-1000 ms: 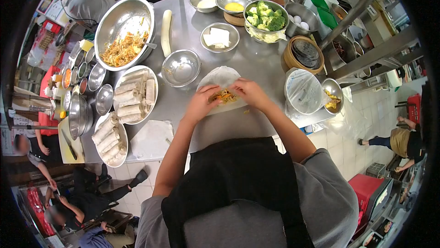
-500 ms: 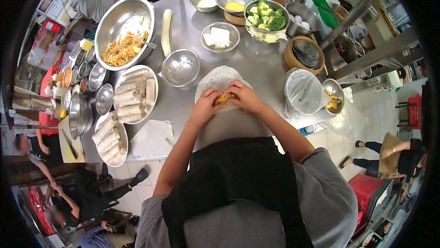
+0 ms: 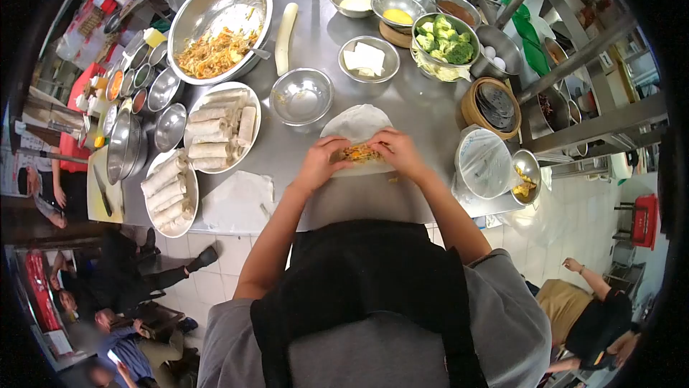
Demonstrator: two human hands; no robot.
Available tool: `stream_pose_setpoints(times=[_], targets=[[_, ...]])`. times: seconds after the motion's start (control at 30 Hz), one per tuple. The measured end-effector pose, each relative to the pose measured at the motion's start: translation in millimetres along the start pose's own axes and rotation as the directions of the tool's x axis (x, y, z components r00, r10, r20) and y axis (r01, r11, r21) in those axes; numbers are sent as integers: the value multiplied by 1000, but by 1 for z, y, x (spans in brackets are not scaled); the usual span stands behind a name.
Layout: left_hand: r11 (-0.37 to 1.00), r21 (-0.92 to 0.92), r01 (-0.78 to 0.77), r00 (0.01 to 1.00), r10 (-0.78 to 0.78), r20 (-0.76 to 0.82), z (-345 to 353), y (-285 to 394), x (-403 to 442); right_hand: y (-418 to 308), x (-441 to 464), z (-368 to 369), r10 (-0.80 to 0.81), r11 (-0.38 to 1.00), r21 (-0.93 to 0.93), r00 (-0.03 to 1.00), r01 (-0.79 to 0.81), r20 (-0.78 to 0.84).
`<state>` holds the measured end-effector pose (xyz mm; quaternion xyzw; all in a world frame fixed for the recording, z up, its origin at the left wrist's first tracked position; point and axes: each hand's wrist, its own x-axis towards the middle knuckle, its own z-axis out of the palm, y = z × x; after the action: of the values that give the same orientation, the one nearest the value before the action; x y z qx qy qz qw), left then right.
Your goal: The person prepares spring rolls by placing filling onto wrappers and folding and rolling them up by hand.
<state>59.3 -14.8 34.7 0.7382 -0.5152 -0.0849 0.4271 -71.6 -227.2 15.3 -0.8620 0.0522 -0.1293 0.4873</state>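
A thin round spring roll wrapper (image 3: pixel 357 121) lies on the steel table in front of me. Across its lower part runs a strip of shredded orange-brown filling (image 3: pixel 361 153). My left hand (image 3: pixel 323 163) is curled around the left end of the filling, thumb below and fingers above. At the right end, my right hand (image 3: pixel 398 153) presses its bent fingers against the filling. The wrapper's upper part lies flat beyond the fingers, and its lower edge shows just under the filling. Fingertips partly hide both ends of the strip.
Left stand two plates of rolled spring rolls (image 3: pixel 214 130) and a large bowl of filling (image 3: pixel 222 54) with a spoon. Loose wrappers (image 3: pixel 238 201) lie nearby. An empty steel bowl (image 3: pixel 301 96), broccoli (image 3: pixel 445 38) and a lined tub (image 3: pixel 485 163) surround the work spot. Other people stand around.
The filling, earlier mostly covered and bunched by my fingers, now shows as a longer, flatter strip. My hands have moved slightly apart. The whole view has shifted.
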Motion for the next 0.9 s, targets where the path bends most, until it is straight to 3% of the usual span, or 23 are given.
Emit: stream_pose_setpoints(times=[0.1,0.2,0.3,0.4,0.5,0.6,0.7,0.8,0.9], targets=[[989,-28,148,988,-147,43,-11,-4,-9,-15,-9,-28,106,992,-74,992,-101,70],[982,-12,188,976,-185,118,-10,-6,-11,-7,-17,-26,11,975,-220,992,16,125],[945,-132,298,950,-281,133,2,-7,-10,-10,-20,-13,108,986,-138,987,-91,123],[971,-73,228,965,-216,147,5,-12,-10,-5,-21,-2,134,990,-51,988,-131,73],[953,-127,276,960,-265,96,-5,-10,-14,-3,-25,-6,112,993,25,992,-114,53],[985,136,108,991,-118,67,-17,-16,-13,-4,-24,-16,112,992,-56,993,-110,31],[981,143,132,986,-145,83,-12,-18,-8,-21,-16,-22,15,987,-164,991,7,130],[976,122,183,978,-193,78,-3,-21,-3,-9,-9,-12,68,985,-167,976,-33,208],[962,140,235,967,-246,70,4,-24,-2,-4,-10,-12,19,986,-169,980,15,197]])
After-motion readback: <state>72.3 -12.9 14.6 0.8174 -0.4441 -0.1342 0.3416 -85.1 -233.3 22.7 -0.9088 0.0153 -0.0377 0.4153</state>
